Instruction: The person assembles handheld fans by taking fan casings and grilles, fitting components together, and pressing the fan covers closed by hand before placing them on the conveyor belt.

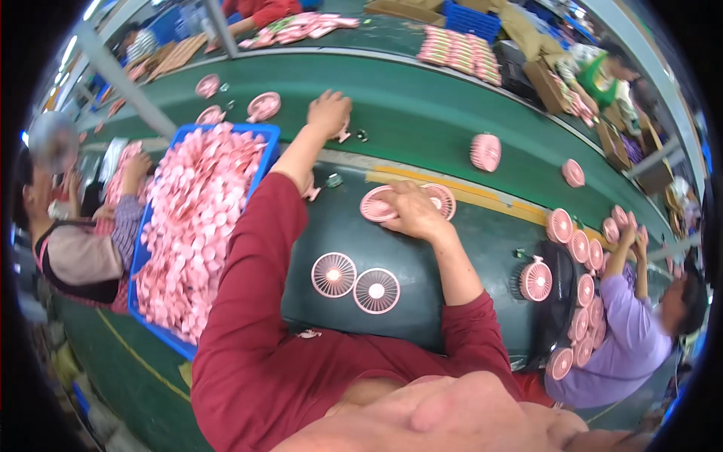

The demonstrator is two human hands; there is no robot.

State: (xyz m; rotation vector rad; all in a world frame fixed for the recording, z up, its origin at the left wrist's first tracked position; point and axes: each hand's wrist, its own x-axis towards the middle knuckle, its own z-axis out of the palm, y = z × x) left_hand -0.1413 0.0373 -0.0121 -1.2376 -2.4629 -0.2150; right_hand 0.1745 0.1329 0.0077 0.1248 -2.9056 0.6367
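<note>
My left hand (329,113) reaches out over the green conveyor belt (422,113), its fingers curled down on a small pink part (343,135). Nearer to me, my right hand (410,212) lies on two round pink fan grilles, one to its left (374,205) and one to its right (443,198), and grips them against the dark green work mat (407,256). Two more pink grille discs (334,274) (376,291) lie flat side by side on the mat in front of me.
A blue crate (265,134) heaped with pink parts stands at my left. Pink fans (486,151) ride the belt. One person in purple (625,339) on my right handles a row of pink fans (584,301). Another person (75,248) sits at my left.
</note>
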